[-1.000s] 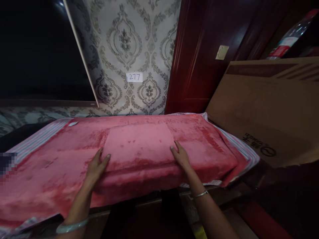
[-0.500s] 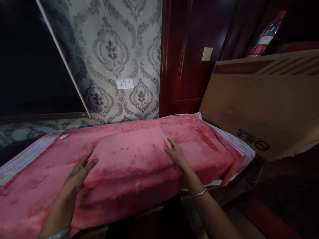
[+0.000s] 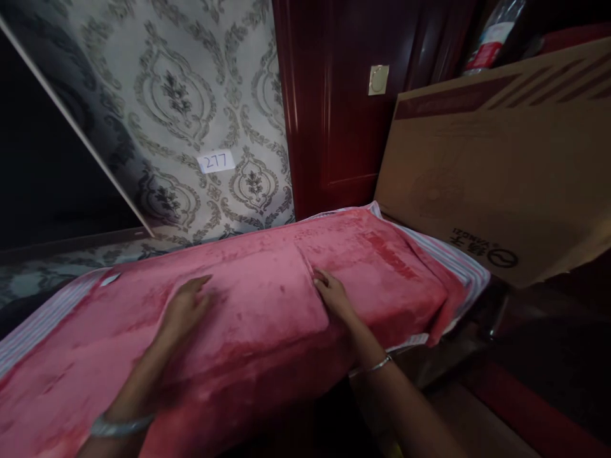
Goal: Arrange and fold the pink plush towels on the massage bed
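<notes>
A folded pink plush cloth [image 3: 258,292] lies flat on a larger pink plush blanket [image 3: 109,331]. Over the left part of the folded cloth is my left hand [image 3: 186,308], slightly blurred, with thumb and fingers apart and nothing held. Whether its palm touches the cloth I cannot tell. At the right edge of the same cloth, my right hand [image 3: 334,296] has its thumb and fingertips closed together on the border. Both wrists wear a bangle. The blanket has striped edging at its left and right ends and drapes over the front.
A large cardboard box [image 3: 487,165] leans behind the blanket's right end, with a bottle [image 3: 491,44] behind its top. Behind stand a patterned wall with a paper label [image 3: 216,161], a dark red wooden panel [image 3: 334,127] and a dark screen [image 3: 52,165] at left.
My left hand has moved right and inward from the cloth's left edge to over its surface. My right hand stays at the right edge, its fingers closer together. The camera view has shifted a little.
</notes>
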The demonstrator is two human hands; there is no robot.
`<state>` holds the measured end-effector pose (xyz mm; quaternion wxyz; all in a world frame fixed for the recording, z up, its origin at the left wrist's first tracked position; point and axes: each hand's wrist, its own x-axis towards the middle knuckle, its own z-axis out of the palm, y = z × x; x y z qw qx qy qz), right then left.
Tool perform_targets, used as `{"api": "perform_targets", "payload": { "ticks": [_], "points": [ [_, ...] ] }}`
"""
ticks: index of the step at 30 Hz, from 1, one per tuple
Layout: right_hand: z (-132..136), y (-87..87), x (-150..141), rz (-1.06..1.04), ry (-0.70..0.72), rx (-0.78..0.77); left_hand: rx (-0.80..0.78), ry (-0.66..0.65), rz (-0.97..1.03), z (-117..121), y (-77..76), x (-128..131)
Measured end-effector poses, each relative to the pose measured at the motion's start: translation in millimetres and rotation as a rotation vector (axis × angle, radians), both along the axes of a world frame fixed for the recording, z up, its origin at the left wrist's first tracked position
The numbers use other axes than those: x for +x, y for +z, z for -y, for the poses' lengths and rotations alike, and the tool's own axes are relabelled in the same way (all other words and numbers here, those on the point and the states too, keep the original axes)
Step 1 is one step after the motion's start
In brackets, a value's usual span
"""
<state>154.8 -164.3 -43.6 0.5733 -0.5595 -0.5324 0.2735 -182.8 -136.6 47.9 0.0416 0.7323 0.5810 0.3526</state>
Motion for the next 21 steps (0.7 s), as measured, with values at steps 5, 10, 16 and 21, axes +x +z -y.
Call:
{"api": "perform_targets", "payload": {
  "ticks": [5,10,16,21],
  "points": [
    [-13.8,-1.1,-2.3,-0.100,0.018,0.002,-0.014,-0.617,-0.330,-41.9,9.7,98.8],
    [-11.5,-17.4,-4.6,-0.080,-0.020,0.008,-0.091,-0.788,-0.612,-72.2,1.9,176.5],
    [-9.8,-21.3,-6.6,0.023,-0.020,0.039,-0.002,-0.830,-0.634,-75.1,-16.3,179.1],
    [-9.8,-23.0,-7.2,0.051,-0.045,0.017,0.090,-0.840,-0.390,-82.3,-33.5,164.7]
  ]
}}
